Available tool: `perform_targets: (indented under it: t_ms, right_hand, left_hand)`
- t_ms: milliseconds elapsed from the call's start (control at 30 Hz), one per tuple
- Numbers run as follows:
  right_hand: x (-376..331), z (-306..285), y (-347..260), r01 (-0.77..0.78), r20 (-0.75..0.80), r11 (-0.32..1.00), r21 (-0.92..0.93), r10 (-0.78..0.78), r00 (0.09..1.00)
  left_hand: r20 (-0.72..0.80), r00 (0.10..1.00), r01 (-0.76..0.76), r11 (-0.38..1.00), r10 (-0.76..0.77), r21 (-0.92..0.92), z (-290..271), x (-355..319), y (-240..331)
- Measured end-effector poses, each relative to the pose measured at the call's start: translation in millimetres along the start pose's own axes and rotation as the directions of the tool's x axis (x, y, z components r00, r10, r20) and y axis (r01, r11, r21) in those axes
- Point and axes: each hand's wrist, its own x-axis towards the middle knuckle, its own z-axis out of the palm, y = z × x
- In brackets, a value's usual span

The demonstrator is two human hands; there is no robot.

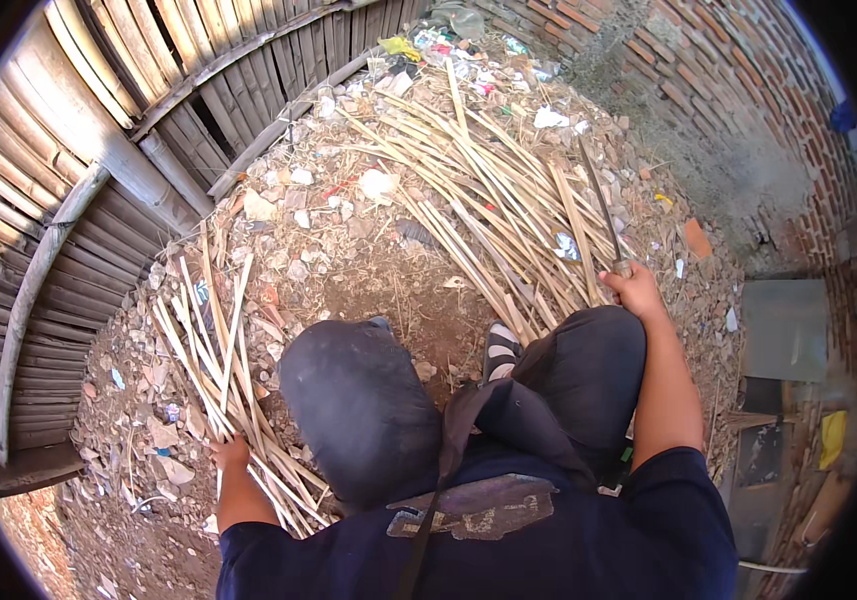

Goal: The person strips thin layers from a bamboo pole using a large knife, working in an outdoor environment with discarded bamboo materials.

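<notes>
My right hand [635, 290] is closed around the handle of a machete [600, 198], beside my right knee. Its long, narrow, dark blade points away from me, along the right side of a large pile of split bamboo strips [488, 205]. Down at my left, a smaller bundle of pale bamboo strips [233, 370] lies on the ground. My left hand [231, 452] reaches down to its left edge, fingers closed at the strips; the fingertips are small and partly hidden.
Stones, broken brick and litter [438, 45] cover the dirt ground. A bamboo wall [78, 215] curves along the left, and a brick wall [718, 90] stands at the right. Grey panels [783, 325] lean at the right. My bent knees [358, 400] lie between the two piles.
</notes>
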Motion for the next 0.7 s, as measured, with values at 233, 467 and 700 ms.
perform_targets:
  t_ms: [233, 467, 700]
  right_hand:
    - [-0.5, 21.9, -20.8, 0.090, 0.055, 0.983, -0.162, -0.082, 0.995]
    - [-1.4, 16.7, -34.0, 0.142, 0.061, 0.982, -0.128, -0.135, 0.989]
    - [13.1, 42.4, 73.8, 0.055, 0.047, 0.994, 0.091, -0.060, 0.997]
  left_hand:
    - [-0.170, 0.984, -0.039, 0.994, 0.056, 0.102, -23.0, -124.3, 23.4]
    - [0.011, 0.949, -0.311, 0.944, 0.314, -0.107, 17.3, -118.0, -9.0]
    - [-0.031, 0.989, -0.145, 0.979, 0.142, -0.145, 13.4, -170.4, -32.6]
